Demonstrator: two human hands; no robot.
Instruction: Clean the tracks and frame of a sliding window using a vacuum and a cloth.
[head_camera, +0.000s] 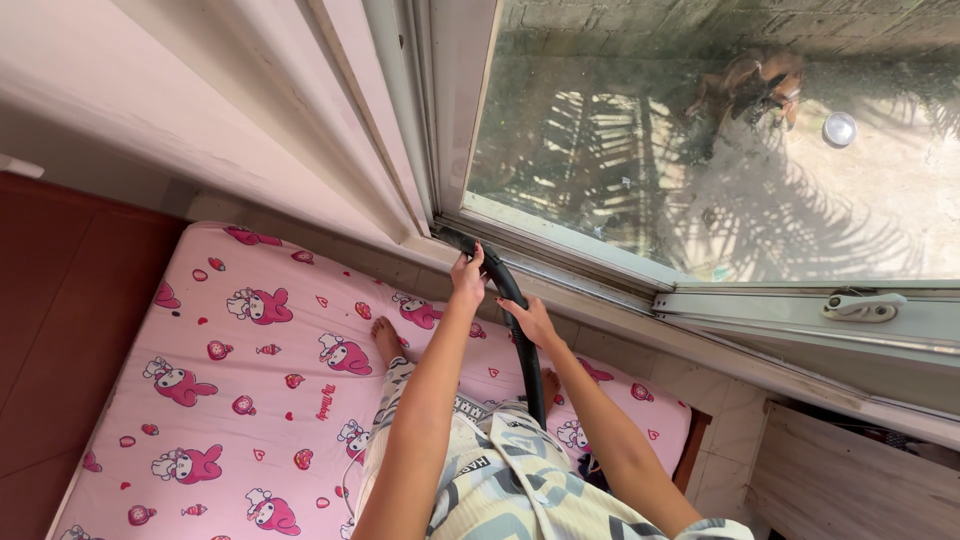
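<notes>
Nearest the camera, the person's patterned grey-and-white clothing fills the bottom of the view, with both bare forearms reaching up and away from it. They stand barefoot on a mattress (230, 400) covered in a pink sheet printed with cartoon rabbits. A black vacuum hose (527, 360) rises from near the waist and curves up towards the window. The right hand (532, 320) is wrapped around the hose partway along, fingers curled on it. Just beyond, the left hand (468, 280) is clamped on the hose near its far end. The black nozzle (458, 240) sits in the corner of the window track (570, 275), touching the frame. Further right, a white window latch (862, 306) lies on the sash. Through the glass, sandy ground with palm shadows shows far below.
</notes>
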